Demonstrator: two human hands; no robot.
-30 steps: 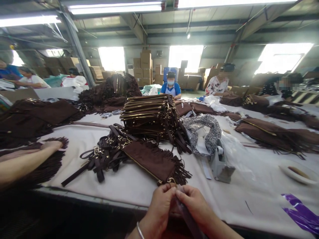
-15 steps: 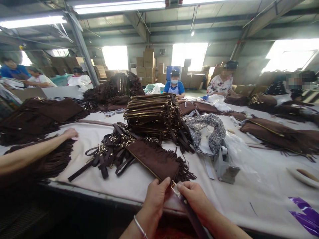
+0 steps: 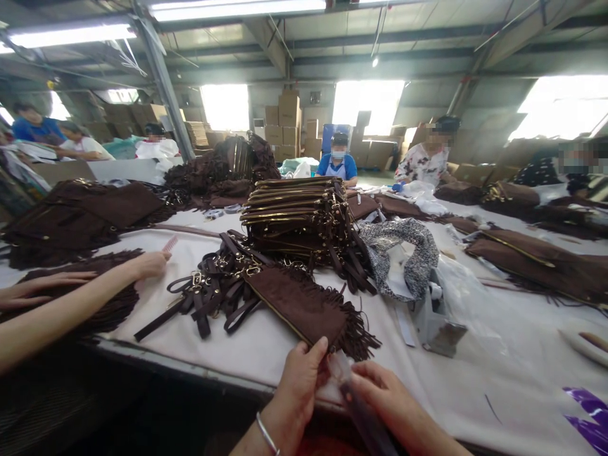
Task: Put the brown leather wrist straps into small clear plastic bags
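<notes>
My left hand (image 3: 300, 387) pinches the near corner of a brown fringed suede bag (image 3: 304, 307) that lies on the white table (image 3: 494, 380). My right hand (image 3: 387, 402) is closed on a dark brown strap (image 3: 363, 415) that runs down toward me, its end wrapped in clear film close to the bag's metal ring. Both hands meet at the table's near edge. A silver bangle sits on my left wrist.
A pile of loose straps (image 3: 209, 294) lies left of the bag, with a tall stack of finished bags (image 3: 297, 215) behind it. A co-worker's arm (image 3: 71, 304) at left holds a pink comb (image 3: 170, 244) over fringe. Patterned cloth (image 3: 403, 250) and plastic lie right; other people work at the far side.
My hands have slid a little lower at the table edge, still on bag and strap. The co-worker's hand at left moved rightward and now shows a pink comb.
</notes>
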